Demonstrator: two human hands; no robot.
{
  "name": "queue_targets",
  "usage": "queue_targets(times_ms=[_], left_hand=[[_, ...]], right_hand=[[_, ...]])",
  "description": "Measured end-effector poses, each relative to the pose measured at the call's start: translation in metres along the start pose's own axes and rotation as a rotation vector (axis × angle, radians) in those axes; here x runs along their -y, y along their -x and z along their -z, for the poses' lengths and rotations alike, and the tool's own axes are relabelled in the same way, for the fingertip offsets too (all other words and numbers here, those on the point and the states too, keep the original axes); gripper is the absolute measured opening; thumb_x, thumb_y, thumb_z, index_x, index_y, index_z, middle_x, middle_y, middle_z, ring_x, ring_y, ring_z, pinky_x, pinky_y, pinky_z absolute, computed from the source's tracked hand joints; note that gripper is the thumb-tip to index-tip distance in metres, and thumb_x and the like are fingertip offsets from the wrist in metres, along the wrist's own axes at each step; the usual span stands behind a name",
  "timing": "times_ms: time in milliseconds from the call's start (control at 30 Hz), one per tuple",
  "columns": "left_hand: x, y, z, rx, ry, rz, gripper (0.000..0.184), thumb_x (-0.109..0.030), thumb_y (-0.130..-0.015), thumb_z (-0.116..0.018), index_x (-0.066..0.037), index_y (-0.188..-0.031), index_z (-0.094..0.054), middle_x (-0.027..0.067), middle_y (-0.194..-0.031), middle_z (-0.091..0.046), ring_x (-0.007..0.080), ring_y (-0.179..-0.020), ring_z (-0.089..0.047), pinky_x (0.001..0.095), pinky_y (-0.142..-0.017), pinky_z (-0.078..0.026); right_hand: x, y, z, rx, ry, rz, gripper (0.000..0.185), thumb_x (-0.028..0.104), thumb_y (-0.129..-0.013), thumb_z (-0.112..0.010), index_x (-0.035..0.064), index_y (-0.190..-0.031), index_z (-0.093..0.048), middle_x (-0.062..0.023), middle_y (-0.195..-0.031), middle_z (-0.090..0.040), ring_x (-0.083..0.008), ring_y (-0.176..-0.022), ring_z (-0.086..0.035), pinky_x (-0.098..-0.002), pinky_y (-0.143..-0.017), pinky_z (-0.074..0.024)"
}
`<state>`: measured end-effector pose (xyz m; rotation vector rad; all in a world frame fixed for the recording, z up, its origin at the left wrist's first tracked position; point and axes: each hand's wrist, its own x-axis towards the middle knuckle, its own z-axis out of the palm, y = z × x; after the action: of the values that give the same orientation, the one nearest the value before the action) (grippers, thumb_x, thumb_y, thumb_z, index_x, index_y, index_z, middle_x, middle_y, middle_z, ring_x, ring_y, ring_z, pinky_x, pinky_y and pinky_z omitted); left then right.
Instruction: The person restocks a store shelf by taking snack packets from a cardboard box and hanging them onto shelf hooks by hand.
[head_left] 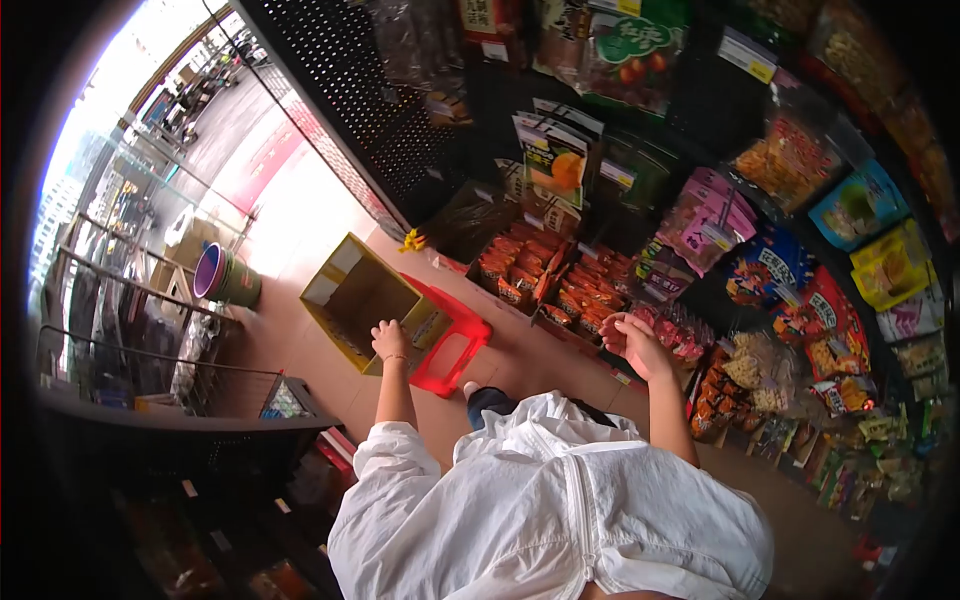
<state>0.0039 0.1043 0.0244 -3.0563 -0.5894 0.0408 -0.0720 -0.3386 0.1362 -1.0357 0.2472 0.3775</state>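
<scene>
My left hand (389,341) is closed over the near rim of a yellow cardboard box (338,325). The box is open at the top and looks bare inside, and it is tilted against or resting on a red plastic stool (452,352); the contact is partly hidden. My right hand (638,346) is raised in front of the low snack shelf, fingers loosely curled and apart, with nothing visible in it. Closest to it are small pink-wrapped packets (680,332) and bins of orange snack packets (590,290).
Shelves of bagged snacks (770,260) curve along the right side. A dark perforated panel (370,120) stands by the bright doorway. On the left are a purple-rimmed bucket (210,270), a wire rack (130,300) and a dark shelf unit (200,440). Tiled floor (300,370) runs between.
</scene>
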Motion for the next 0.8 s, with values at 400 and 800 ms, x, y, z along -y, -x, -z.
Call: queue_targets(times_ms=[400, 800], left_hand=[[0.009, 0.002, -0.009, -0.162, 0.093, -0.090, 0.012, -0.023, -0.074, -0.052, -0.012, -0.080, -0.053, 0.0069, -0.083, -0.047, 0.0239, -0.081, -0.048, 0.0375, -0.060, -0.040], [0.029, -0.005, -0.017, -0.298, 0.288, -0.352, 0.008, -0.016, -0.068, -0.055, -0.010, -0.074, -0.053, 0.0090, -0.072, -0.044, 0.0242, -0.067, -0.046, 0.0341, -0.054, -0.040]], right_hand=[[-0.010, -0.044, -0.064, 0.049, -0.083, -0.071, 0.014, 0.011, -0.081, -0.044, 0.0050, -0.091, -0.052, -0.0050, -0.080, -0.057, -0.0109, -0.070, -0.054, -0.0227, -0.064, -0.0448], [-0.024, -0.090, -0.137, 0.047, -0.056, -0.094, 0.013, 0.011, -0.081, -0.044, 0.0052, -0.089, -0.052, -0.0036, -0.080, -0.057, -0.0102, -0.071, -0.053, -0.0229, -0.064, -0.0437]])
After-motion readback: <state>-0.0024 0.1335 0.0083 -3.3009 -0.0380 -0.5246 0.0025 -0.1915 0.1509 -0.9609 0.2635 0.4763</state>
